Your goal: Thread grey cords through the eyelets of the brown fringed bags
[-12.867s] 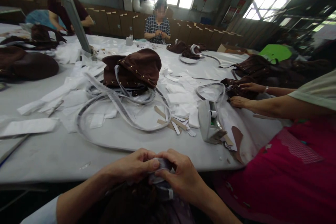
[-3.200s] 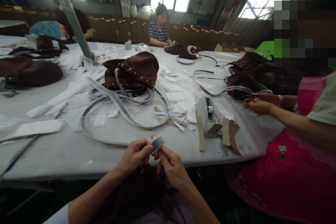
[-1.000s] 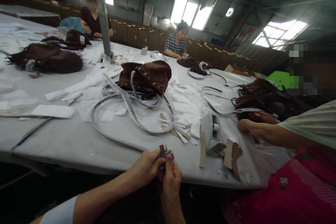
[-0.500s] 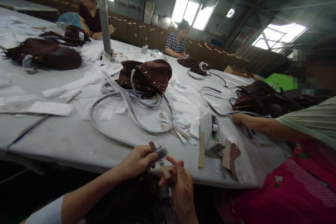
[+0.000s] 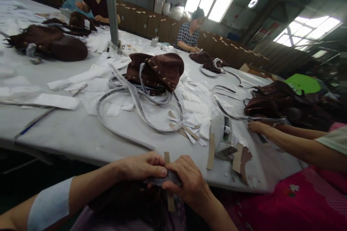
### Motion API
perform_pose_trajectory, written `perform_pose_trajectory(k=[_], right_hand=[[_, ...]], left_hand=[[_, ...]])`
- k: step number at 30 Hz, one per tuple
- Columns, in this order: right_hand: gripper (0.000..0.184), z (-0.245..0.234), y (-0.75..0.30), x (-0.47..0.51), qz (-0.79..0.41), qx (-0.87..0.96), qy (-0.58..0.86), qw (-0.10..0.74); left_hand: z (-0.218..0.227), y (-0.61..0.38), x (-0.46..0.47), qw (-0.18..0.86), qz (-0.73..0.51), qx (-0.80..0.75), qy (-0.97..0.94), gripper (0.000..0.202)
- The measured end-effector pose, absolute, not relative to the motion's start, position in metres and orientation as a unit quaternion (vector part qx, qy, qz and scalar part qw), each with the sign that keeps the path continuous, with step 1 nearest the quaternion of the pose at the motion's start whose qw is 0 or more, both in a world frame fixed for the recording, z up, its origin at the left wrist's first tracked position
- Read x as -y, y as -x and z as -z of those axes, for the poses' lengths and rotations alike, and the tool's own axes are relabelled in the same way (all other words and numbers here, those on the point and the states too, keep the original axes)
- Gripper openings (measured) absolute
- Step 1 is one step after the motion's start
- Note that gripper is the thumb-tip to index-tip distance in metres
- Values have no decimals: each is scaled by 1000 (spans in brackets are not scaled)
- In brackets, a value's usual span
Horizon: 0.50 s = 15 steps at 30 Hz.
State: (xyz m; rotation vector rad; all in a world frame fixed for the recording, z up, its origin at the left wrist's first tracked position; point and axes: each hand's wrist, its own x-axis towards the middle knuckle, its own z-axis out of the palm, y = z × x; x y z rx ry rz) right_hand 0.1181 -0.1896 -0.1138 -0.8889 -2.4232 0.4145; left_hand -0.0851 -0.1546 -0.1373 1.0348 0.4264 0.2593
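Both my hands meet at the table's near edge over a dark brown bag point(image 5: 130, 202) lying in my lap. My left hand point(image 5: 141, 166) is closed, thumb and fingers pinching a grey wrapped strap end point(image 5: 162, 179). My right hand point(image 5: 187, 180) is closed over the same grey piece from the right. A tan paper strip point(image 5: 170, 198) pokes out above and below my hands.
A large white table point(image 5: 70, 133) holds a brown bag point(image 5: 157, 70) with grey straps, white paper scraps, tan strips and a tape dispenser point(image 5: 223, 137). A person in red at my right reaches toward brown bags point(image 5: 273, 103). Two other people work at the far side.
My hands have dropped from the table's edge toward my lap and closed together over the grey piece; half a second ago my right hand was apart with a tan strip.
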Motion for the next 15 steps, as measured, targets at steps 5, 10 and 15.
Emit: perform_pose_trajectory(k=[5, 10, 15], right_hand=[[37, 107, -122, 190, -197, 892, 314, 260], [37, 104, -120, 191, -225, 884, 315, 264], [34, 107, -117, 192, -255, 872, 322, 267]], left_hand=[[139, 87, 156, 852, -127, -200, -467, 40], [146, 91, 158, 874, -127, -171, -438, 36], [150, 92, 161, 875, -146, -193, -420, 40]])
